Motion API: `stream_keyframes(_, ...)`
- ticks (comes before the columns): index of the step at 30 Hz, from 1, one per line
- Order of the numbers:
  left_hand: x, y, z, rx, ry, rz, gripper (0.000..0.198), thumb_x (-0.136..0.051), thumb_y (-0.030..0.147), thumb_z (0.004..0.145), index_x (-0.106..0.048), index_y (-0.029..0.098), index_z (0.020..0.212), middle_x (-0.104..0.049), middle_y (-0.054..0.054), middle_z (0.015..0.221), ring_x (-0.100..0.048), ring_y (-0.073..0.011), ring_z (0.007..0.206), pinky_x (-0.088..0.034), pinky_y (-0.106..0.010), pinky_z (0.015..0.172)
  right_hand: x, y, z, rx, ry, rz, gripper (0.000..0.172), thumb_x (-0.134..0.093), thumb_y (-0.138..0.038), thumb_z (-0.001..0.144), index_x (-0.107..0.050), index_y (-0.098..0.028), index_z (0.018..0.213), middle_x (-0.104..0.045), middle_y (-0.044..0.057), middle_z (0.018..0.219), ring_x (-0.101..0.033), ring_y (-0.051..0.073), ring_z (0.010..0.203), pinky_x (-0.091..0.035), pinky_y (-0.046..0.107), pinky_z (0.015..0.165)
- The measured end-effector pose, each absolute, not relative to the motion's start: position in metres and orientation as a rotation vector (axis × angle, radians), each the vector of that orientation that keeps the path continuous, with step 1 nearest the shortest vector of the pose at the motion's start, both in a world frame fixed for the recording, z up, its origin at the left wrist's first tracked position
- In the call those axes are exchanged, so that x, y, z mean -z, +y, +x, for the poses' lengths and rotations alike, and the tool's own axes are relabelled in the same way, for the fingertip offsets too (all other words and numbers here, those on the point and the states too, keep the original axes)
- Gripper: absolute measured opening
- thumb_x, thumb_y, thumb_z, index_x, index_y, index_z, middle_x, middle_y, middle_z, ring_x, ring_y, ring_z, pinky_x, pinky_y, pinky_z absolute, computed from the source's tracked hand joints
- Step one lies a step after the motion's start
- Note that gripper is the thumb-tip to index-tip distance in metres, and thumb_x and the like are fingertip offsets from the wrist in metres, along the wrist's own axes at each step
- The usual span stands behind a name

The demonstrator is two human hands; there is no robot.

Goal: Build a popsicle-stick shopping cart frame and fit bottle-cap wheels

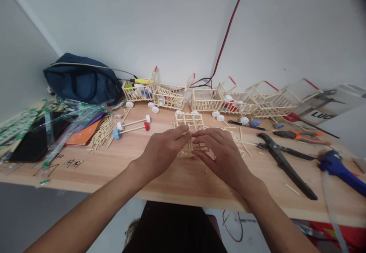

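A small basket frame [189, 120] made of thin wooden sticks sits on the table in front of me. My left hand [162, 148] comes at it from the left, its fingers pressed together on the sticks. From the right, my right hand [221, 150] curls its fingers and thumb around the near part. The fingertips of both hands nearly meet over the middle, hiding some of the joints. Behind the frame lie several white round caps [155, 109]. Loose sticks [246, 146] are scattered just right of my right hand.
Miniature stick carts [207, 100] with red handles line the wall. Left are cap-wheeled axles [133, 129], a stick pile [100, 133], plastic wrappers and a blue bag [84, 79]. Right lie a black-handled cutter [286, 165], orange pliers [303, 135] and a blue glue gun [340, 169].
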State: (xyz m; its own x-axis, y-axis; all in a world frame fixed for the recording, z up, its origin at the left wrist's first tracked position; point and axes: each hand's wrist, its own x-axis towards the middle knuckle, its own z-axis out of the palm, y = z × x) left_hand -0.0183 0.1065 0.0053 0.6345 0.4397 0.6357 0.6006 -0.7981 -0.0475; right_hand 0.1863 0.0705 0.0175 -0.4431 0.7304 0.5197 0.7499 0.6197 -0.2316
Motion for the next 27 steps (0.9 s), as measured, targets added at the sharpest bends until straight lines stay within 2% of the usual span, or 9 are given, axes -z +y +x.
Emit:
stream_keyframes(9,-0.0076,0.1046,-0.0176,0.908,-0.83,-2.587,0.029,-0.039,0.008,0.093,-0.06,0.013,0.112,-0.067,-0.008,0.115,-0.068,-0.0173,0.097,-0.057,-0.026,0.075,-0.0168,0.0712,0.1846,0.109,-2.261,-1.164,0.016,-0.063,-0.032,0.087,-0.061,-0.021,0.098,-0.068,0.006,0.11,-0.057,0.024,0.103,-0.039,0.041,0.088)
stream_keyframes(14,-0.0064,0.1043,-0.0174,0.908,-0.82,-2.533,0.03,-0.037,0.01,0.094,-0.06,0.015,0.113,-0.067,-0.008,0.118,-0.068,-0.016,0.099,-0.057,-0.026,0.078,-0.0165,0.0705,0.1839,0.11,-2.257,-1.166,0.016,-0.063,-0.031,0.087,-0.061,-0.02,0.099,-0.068,0.006,0.11,-0.056,0.024,0.104,-0.039,0.04,0.088)
stream_keyframes(21,-0.007,0.1043,-0.0204,0.835,-0.75,-2.558,0.031,-0.04,0.008,0.093,-0.057,0.01,0.118,-0.067,-0.01,0.119,-0.069,-0.0174,0.098,-0.059,-0.027,0.075,-0.0142,0.0707,0.1849,0.119,-2.266,-1.17,0.017,-0.062,-0.03,0.088,-0.062,-0.021,0.103,-0.067,0.006,0.111,-0.055,0.024,0.105,-0.039,0.041,0.089)
stream_keyframes(27,-0.0091,0.1025,-0.0251,0.821,-0.74,-2.569,0.037,-0.041,0.005,0.091,-0.055,0.013,0.124,-0.064,-0.009,0.125,-0.068,-0.0172,0.101,-0.059,-0.026,0.074,-0.0151,0.0695,0.1854,0.108,-2.262,-1.158,0.015,-0.062,-0.026,0.087,-0.062,-0.022,0.102,-0.067,0.006,0.113,-0.055,0.024,0.105,-0.04,0.042,0.09)
